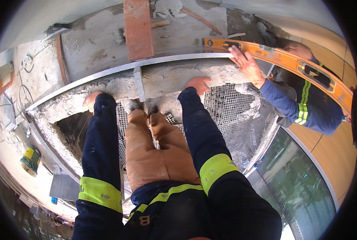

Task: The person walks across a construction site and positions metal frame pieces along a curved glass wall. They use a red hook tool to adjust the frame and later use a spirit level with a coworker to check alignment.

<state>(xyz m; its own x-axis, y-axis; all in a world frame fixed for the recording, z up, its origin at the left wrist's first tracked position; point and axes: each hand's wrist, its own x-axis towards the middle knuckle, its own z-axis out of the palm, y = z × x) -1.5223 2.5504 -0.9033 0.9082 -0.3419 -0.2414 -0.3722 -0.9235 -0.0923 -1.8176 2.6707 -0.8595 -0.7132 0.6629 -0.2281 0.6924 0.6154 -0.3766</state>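
Note:
A rough mortar-covered ledge (pixel 162 78) runs across in front of me, with a long metal straightedge (pixel 106 77) along its far edge. My left hand (pixel 91 101) is closed on the ledge's left part, its fingers partly hidden by the sleeve. Farther right, my right hand (pixel 199 84) curls its fingers over the near side of the same ledge. A short metal crosspiece (pixel 139 84) sits between my hands, joining the straightedge. At the right, a co-worker's hand (pixel 248 66) lies with spread fingers at an orange spirit level (pixel 284 58), whose left end overlaps the straightedge.
I stand among perforated grid panels (pixel 226 116). A dark hole (pixel 74 130) opens at left. A reddish plank (pixel 138 30) lies on the slab beyond. A yellow-and-green container (pixel 30 160) stands left. The co-worker's arm (pixel 302 106) and a glass pane (pixel 296 172) are right.

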